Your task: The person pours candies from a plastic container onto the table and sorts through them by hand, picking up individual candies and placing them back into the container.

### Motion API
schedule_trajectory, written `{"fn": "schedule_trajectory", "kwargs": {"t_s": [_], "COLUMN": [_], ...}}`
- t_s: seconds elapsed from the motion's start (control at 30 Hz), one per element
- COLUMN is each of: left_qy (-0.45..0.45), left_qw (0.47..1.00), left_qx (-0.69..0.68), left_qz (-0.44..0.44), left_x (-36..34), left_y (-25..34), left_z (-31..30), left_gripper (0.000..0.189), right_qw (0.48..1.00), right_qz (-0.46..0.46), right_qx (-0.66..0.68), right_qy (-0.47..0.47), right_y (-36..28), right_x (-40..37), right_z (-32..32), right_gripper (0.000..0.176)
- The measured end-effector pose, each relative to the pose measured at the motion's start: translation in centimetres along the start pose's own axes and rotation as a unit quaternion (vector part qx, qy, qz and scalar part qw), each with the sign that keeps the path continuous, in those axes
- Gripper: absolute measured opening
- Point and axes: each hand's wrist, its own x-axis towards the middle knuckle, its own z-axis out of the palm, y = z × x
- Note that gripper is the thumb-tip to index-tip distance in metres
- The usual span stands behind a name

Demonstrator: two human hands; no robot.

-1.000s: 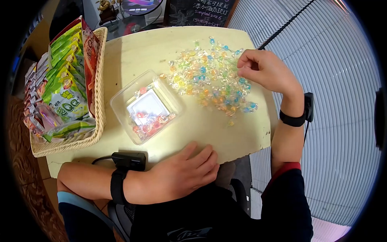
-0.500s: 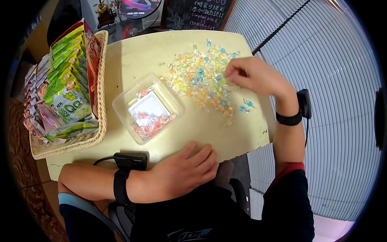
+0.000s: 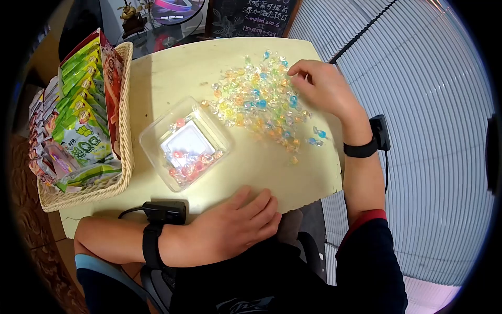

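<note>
A heap of small wrapped candies [image 3: 256, 102] in blue, yellow, orange and green is spread over the far right of the pale yellow table [image 3: 167, 73]. My right hand [image 3: 319, 86] rests on the heap's right edge with its fingers curled down onto the candies; whether it pinches one is hidden. A clear plastic box [image 3: 151, 131] stands left of the heap and holds several red and pink candies [image 3: 191, 165]. My left hand [image 3: 235, 225] lies flat on the near table edge, holding nothing.
A wicker basket [image 3: 124, 104] full of green snack packets [image 3: 78, 120] stands along the left edge. A black device [image 3: 164, 212] with a cable sits by my left wrist. A chalkboard [image 3: 256, 15] stands beyond the table, and a ribbed floor [image 3: 418, 131] lies to the right.
My right hand swept left over the heap, then drew back to its far right edge. A few candies now lie apart at the lower right. My left hand stayed put.
</note>
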Motion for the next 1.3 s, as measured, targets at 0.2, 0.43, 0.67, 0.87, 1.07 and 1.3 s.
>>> {"fn": "schedule_trajectory", "kwargs": {"t_s": [0.2,0.43,0.67,0.87,1.07,1.3], "left_qy": [0.001,0.003,0.008,0.006,0.004,0.001], "left_qw": [1.000,1.000,1.000,1.000,1.000,1.000], "left_qx": [-0.014,-0.009,-0.005,0.003,0.000,-0.005], "left_qz": [-0.002,-0.003,0.000,0.000,0.005,0.004], "left_x": [0.0,-0.1,-0.1,-0.1,-0.1,-0.1], "left_y": [-0.1,-0.1,-0.1,-0.1,-0.2,-0.1], "left_z": [-0.2,-0.1,0.0,0.1,0.0,0.0], "left_gripper": [0.050,0.050,0.049,0.049,0.048,0.048], "right_qw": [1.000,1.000,0.982,0.984,0.994,0.998], "right_qz": [-0.014,0.012,-0.173,-0.134,-0.061,-0.015], "right_qx": [0.001,-0.002,0.066,0.089,0.055,0.024], "right_qy": [-0.026,-0.024,-0.034,-0.084,-0.074,-0.055], "right_y": [-0.7,-1.2,-2.7,-2.7,0.0,0.2], "right_x": [-0.3,-0.3,-0.3,-0.6,-0.6,-0.8], "right_z": [0.3,-0.1,2.6,0.5,-0.9,-1.2], "right_gripper": [0.027,0.028,0.022,0.018,0.016,0.022]}}
